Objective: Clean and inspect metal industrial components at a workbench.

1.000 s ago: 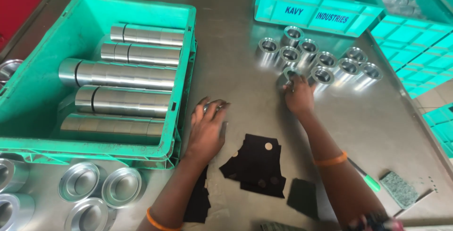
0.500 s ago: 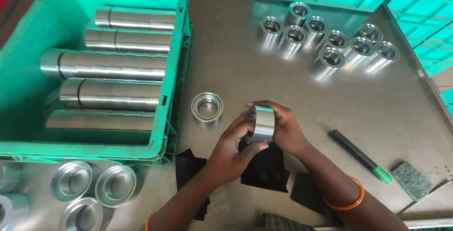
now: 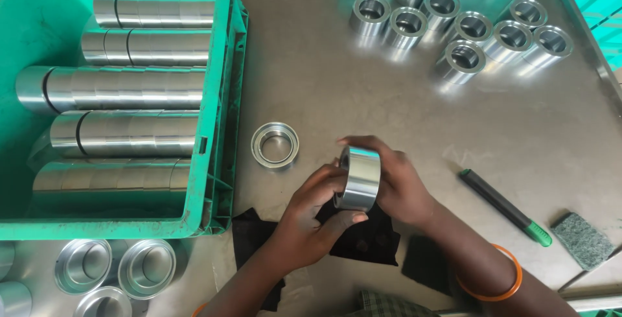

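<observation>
Both my hands hold one shiny metal ring point(image 3: 360, 177) on edge above the steel table point(image 3: 389, 96). My left hand point(image 3: 311, 216) cups it from the left and below, thumb under its rim. My right hand point(image 3: 395, 181) grips it from the right, fingers curled over the top. A second, flatter metal ring point(image 3: 275, 144) lies flat on the table just left of my hands. Black cloth pieces point(image 3: 359, 239) lie under my wrists.
A green crate point(image 3: 217, 129) at left holds several stacked metal cylinders point(image 3: 123, 90). Several metal sleeves point(image 3: 463, 28) stand at the back right. A black pen with green cap point(image 3: 505, 207) and a grey-green scouring pad point(image 3: 584, 240) lie at right. Metal cups point(image 3: 116, 268) sit at bottom left.
A second ago my right hand reached into the sleeves at the back and my left lay flat. Both hands then came together on the ring; since half a second ago little has moved.
</observation>
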